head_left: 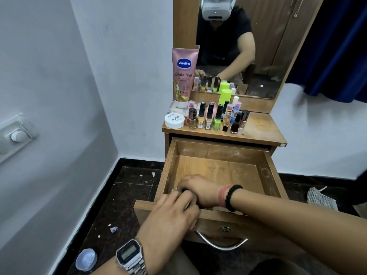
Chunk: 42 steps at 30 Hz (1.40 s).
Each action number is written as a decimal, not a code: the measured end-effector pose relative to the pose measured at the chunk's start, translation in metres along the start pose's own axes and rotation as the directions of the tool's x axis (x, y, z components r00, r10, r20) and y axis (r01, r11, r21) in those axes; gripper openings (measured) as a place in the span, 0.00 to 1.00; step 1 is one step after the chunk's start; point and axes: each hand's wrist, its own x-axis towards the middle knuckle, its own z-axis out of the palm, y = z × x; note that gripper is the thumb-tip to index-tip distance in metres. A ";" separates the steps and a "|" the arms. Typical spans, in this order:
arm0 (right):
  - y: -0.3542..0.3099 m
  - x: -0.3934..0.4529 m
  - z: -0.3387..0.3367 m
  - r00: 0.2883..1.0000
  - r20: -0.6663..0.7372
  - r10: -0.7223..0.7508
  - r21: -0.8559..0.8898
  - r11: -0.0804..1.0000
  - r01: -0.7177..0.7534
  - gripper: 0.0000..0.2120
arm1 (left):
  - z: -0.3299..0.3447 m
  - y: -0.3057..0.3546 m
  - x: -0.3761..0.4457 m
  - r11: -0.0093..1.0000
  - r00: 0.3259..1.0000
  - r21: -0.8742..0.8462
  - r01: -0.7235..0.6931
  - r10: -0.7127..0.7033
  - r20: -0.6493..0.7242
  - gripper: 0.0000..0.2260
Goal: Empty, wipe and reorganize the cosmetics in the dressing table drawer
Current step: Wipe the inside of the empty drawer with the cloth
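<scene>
The wooden drawer [228, 171] stands pulled out, and its visible floor is bare and dusty. Both hands meet at its front left corner. My right hand [200, 191], with a black bead bracelet, curls around a small dark item [186, 190] that is mostly hidden. My left hand [170, 217], with a wristwatch, lies over the drawer's front edge, and its fingertips touch the same spot. On the tabletop [262, 130] stand a pink Vaseline tube [183, 76], a white jar [174, 121], a row of nail polish bottles [210, 118] and a green-capped can [225, 96].
A mirror [268, 46] rises behind the tabletop. The drawer's metal handle [222, 243] faces me. On the dark floor lie a checked cloth [319, 197] at the right, a round clear lid [86, 259] at the left and small scraps. A wall switch [16, 135] is at the far left.
</scene>
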 end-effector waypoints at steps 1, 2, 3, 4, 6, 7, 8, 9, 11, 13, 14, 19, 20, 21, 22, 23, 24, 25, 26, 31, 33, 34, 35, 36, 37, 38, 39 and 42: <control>0.001 -0.004 0.001 0.999 0.009 0.042 0.040 0.998 -0.042 0.09 | -0.003 -0.003 -0.001 1.000 1.000 0.007 -0.026 0.026 0.007 0.05; 0.001 -0.006 0.000 0.991 -0.004 0.133 0.136 0.982 -0.131 0.07 | -0.005 -0.007 -0.004 0.999 0.999 0.006 -0.037 0.037 0.020 0.02; 0.002 -0.008 -0.002 0.966 -0.010 0.257 0.299 0.923 -0.243 0.04 | -0.008 -0.013 -0.007 1.000 0.999 -0.008 -0.020 0.020 0.038 0.03; 0.002 -0.008 -0.005 0.927 0.010 0.375 0.499 0.801 -0.330 0.02 | -0.010 -0.019 -0.011 1.000 0.999 -0.023 0.016 -0.015 0.050 0.06; 0.002 -0.004 -0.013 0.848 0.117 0.517 0.812 0.442 -0.382 0.06 | -0.011 -0.031 -0.019 0.992 0.992 -0.046 0.115 -0.113 0.055 0.10; 0.001 0.000 -0.017 0.833 0.184 0.521 0.897 0.258 -0.360 0.08 | -0.012 -0.035 -0.023 0.987 0.987 -0.059 0.151 -0.147 0.062 0.11; -0.002 0.003 -0.021 0.837 0.235 0.495 0.934 0.125 -0.336 0.09 | -0.012 -0.036 -0.025 0.983 0.984 -0.070 0.172 -0.167 0.068 0.11; -0.007 0.006 -0.025 0.849 0.267 0.456 0.947 0.042 -0.320 0.09 | -0.013 -0.037 -0.025 0.982 0.982 -0.068 0.177 -0.171 0.076 0.12; -0.019 0.014 -0.030 0.868 0.289 0.404 0.952 -0.023 -0.306 0.10 | -0.014 -0.035 -0.024 0.983 0.982 -0.047 0.176 -0.172 0.077 0.13; -0.030 0.016 -0.030 0.873 0.296 0.387 0.950 -0.023 -0.312 0.10 | -0.016 -0.035 -0.022 0.984 0.983 -0.034 0.174 -0.172 0.062 0.16; -0.034 0.014 -0.030 0.882 0.308 0.358 0.944 -0.001 -0.329 0.09 | -0.016 -0.035 -0.022 0.984 0.983 -0.029 0.177 -0.175 0.053 0.17; -0.044 -0.007 -0.027 0.902 0.399 0.163 0.898 0.129 -0.420 0.07 | -0.014 -0.034 -0.022 0.985 0.985 -0.013 0.173 -0.173 -0.003 0.19; -0.046 -0.005 -0.024 0.898 0.384 0.214 0.902 0.122 -0.414 0.07 | -0.013 -0.034 -0.022 0.986 0.986 -0.013 0.168 -0.168 -0.009 0.20; -0.048 -0.001 -0.021 0.888 0.366 0.278 0.910 0.095 -0.405 0.06 | -0.012 -0.034 -0.022 0.987 0.986 -0.011 0.163 -0.163 -0.011 0.20; -0.047 0.005 -0.018 0.872 0.350 0.341 0.921 0.048 -0.388 0.03 | -0.012 -0.035 -0.021 0.987 0.987 -0.005 0.159 -0.159 -0.008 0.22; -0.046 0.012 -0.018 0.857 0.329 0.396 0.936 -0.014 -0.352 0.02 | -0.011 -0.035 -0.021 0.988 0.988 0.005 0.156 -0.156 -0.005 0.23; -0.042 0.020 -0.020 0.846 0.293 0.445 0.953 -0.062 -0.297 0.05 | -0.011 -0.036 -0.021 0.988 0.988 0.014 0.154 -0.154 -0.004 0.23; -0.035 0.029 -0.023 0.834 0.252 0.491 0.966 -0.083 -0.243 0.11 | -0.010 -0.036 -0.021 0.988 0.988 0.023 0.152 -0.152 -0.005 0.23; -0.030 0.037 -0.027 0.821 0.210 0.531 0.977 -0.084 -0.195 0.16 | -0.010 -0.036 -0.021 0.988 0.989 0.032 0.149 -0.149 -0.006 0.22; -0.026 0.057 -0.040 0.748 0.116 0.654 0.992 -0.035 -0.123 0.25 | -0.008 -0.037 -0.021 0.988 0.989 0.054 0.146 -0.146 -0.018 0.21; -0.027 0.053 -0.031 0.754 0.123 0.646 0.982 0.032 -0.188 0.25 | -0.008 -0.037 -0.021 0.987 0.989 0.068 0.145 -0.144 -0.025 0.21; -0.028 0.047 -0.025 0.772 0.149 0.618 0.975 0.037 -0.218 0.24 | -0.008 -0.037 -0.021 0.987 0.989 0.070 0.147 -0.145 -0.030 0.21; -0.031 0.039 -0.021 0.801 0.196 0.566 0.969 0.014 -0.247 0.20 | -0.008 -0.036 -0.021 0.986 0.988 0.069 0.150 -0.148 -0.034 0.22; -0.035 0.028 -0.018 0.833 0.253 0.493 0.959 -0.012 -0.284 0.16 | -0.008 -0.036 -0.021 0.986 0.988 0.068 0.152 -0.150 -0.037 0.22; -0.038 0.018 -0.016 0.855 0.308 0.417 0.943 -0.014 -0.333 0.12 | -0.008 -0.035 -0.020 0.985 0.987 0.067 0.156 -0.154 -0.036 0.22; -0.042 0.009 -0.014 0.863 0.351 0.365 0.924 0.012 -0.381 0.09 | -0.009 -0.035 -0.020 0.985 0.987 0.068 0.161 -0.159 -0.033 0.22; -0.045 0.003 -0.013 0.862 0.371 0.345 0.911 0.043 -0.410 0.07 | -0.009 -0.034 -0.019 0.984 0.986 0.065 0.165 -0.164 -0.028 0.22; -0.048 0.004 -0.019 0.849 0.384 0.364 0.906 0.028 -0.422 0.04 | -0.010 -0.035 -0.019 0.984 0.986 0.065 0.167 -0.167 -0.005 0.19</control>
